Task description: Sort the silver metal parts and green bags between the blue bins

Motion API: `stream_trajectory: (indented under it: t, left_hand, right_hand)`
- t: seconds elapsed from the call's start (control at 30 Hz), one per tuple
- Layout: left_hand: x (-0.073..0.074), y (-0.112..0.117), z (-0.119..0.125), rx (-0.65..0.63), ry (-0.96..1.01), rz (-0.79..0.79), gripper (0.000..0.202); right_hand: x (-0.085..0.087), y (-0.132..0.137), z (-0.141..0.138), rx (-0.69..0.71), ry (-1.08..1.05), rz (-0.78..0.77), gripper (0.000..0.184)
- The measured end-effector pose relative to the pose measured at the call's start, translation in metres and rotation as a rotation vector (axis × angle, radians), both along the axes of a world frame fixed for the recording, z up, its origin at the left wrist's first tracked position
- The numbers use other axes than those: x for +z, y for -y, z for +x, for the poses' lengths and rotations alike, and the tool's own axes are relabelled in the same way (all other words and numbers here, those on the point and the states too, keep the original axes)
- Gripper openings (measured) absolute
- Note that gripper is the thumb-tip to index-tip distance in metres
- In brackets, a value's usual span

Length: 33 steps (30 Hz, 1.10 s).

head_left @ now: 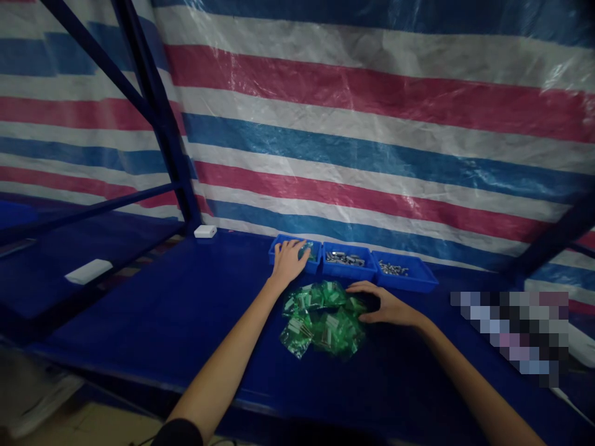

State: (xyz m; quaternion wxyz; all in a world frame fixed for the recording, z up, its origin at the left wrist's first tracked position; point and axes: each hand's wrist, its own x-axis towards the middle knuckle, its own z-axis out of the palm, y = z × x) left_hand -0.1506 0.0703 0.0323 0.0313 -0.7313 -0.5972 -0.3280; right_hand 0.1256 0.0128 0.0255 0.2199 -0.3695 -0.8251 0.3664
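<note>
A pile of small green plastic bags (328,331) lies on the blue table (186,322); pale and metallic pieces show inside them. My left hand (289,263) reaches over the left blue bin (279,257), its fingers apart above a green bag (307,250) in there. Whether the fingertips touch that bag is hard to make out. At the pile's right edge is my right hand (388,305), thumb and fingers spread in a curve, with nothing seen held.
The middle bin (348,271) holds metal pieces, and the right bin (421,282) holds small metal parts. A white box (205,231) stands by the blue frame post (186,198). Striped sheeting (372,136) hangs behind the table. A blurred-out object (515,337) lies at right.
</note>
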Motion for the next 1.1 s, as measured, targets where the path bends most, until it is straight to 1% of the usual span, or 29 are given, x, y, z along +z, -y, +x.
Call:
stream_trajectory:
  t: [0.1, 0.2, 0.3, 0.47, 0.6, 0.67, 0.77, 0.87, 1.0, 1.1]
  left_hand:
    - [-0.002, 0.004, 0.003, -0.068, -0.067, -0.039, 0.044]
    - [-0.005, 0.006, 0.007, -0.092, -0.102, -0.056, 0.051]
    - [-0.008, 0.007, 0.008, -0.113, -0.135, -0.051, 0.054]
    - [-0.004, 0.009, 0.004, -0.143, -0.207, -0.112, 0.047]
    - [0.002, 0.013, 0.003, -0.144, -0.196, -0.184, 0.046]
    - [0.004, 0.015, 0.002, -0.149, -0.190, -0.194, 0.046]
    - [0.003, 0.015, 0.002, -0.163, -0.242, -0.179, 0.038]
    - [-0.001, 0.015, 0.004, -0.148, -0.304, -0.164, 0.032]
    - [-0.006, 0.014, 0.008, -0.122, -0.325, -0.129, 0.029]
    - [-0.007, 0.014, 0.009, -0.128, -0.340, -0.119, 0.029]
  right_hand:
    - [-0.001, 0.000, 0.000, -0.002, -0.004, -0.003, 0.060]
    - [-0.002, 0.000, 0.000, -0.001, 0.003, 0.003, 0.060]
    - [-0.002, 0.001, -0.001, -0.003, 0.015, 0.006, 0.059]
    - [-0.001, 0.001, 0.000, 0.000, 0.013, -0.002, 0.064]
    - [0.001, 0.000, 0.005, 0.011, 0.024, -0.054, 0.072]
    - [0.002, 0.000, 0.007, 0.007, 0.034, -0.069, 0.075]
    - [0.003, 0.000, 0.009, 0.006, 0.033, -0.058, 0.076]
    - [0.004, 0.001, 0.008, 0.015, 0.045, -0.054, 0.073]
    - [0.003, 0.001, 0.006, 0.023, 0.054, -0.032, 0.067]
    - [0.001, 0.000, 0.003, 0.004, 0.010, 0.000, 0.058]
